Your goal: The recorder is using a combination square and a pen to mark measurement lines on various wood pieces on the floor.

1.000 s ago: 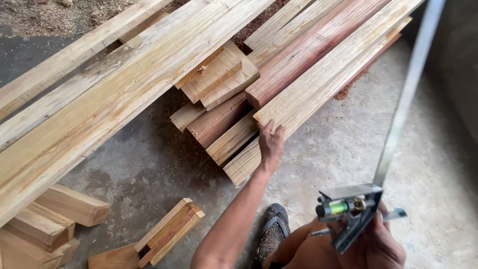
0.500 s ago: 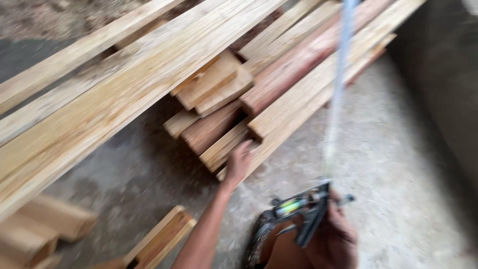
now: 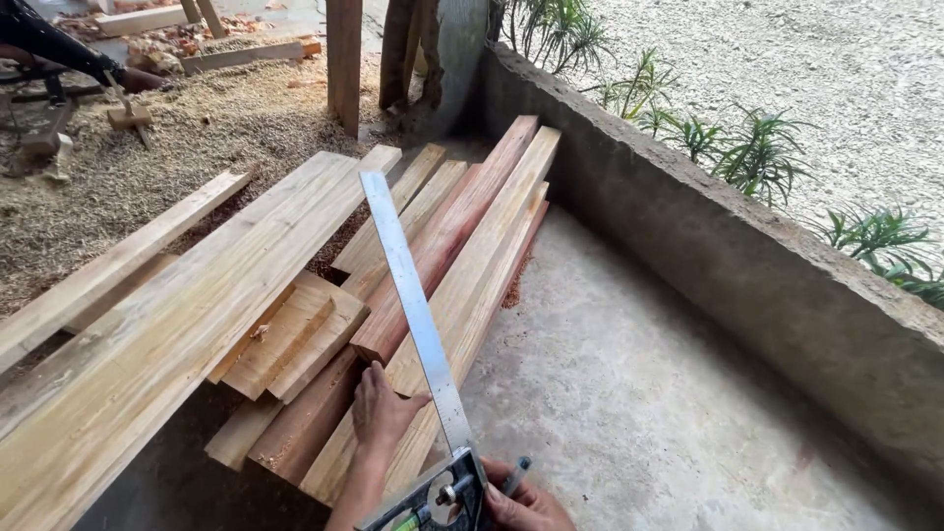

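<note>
Left hand (image 3: 382,411) lies flat, fingers spread, on the pale plank (image 3: 472,285) at lower centre, right hand (image 3: 526,503) closed round a combination square (image 3: 423,324) and pencil (image 3: 515,476) at bottom edge; risk: long blade swings, snags the reddish plank (image 3: 462,221).

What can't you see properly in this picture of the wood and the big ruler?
Head view, the only one:
- Right hand: the bottom edge cuts it off, and the combination square hides part of it.
- The square's head: also cut by the bottom edge.
- Lower boards under the left hand: their near ends are hidden by that hand and the stacked planks.
- Dark object at the top left corner: cut off, unidentifiable.
</note>
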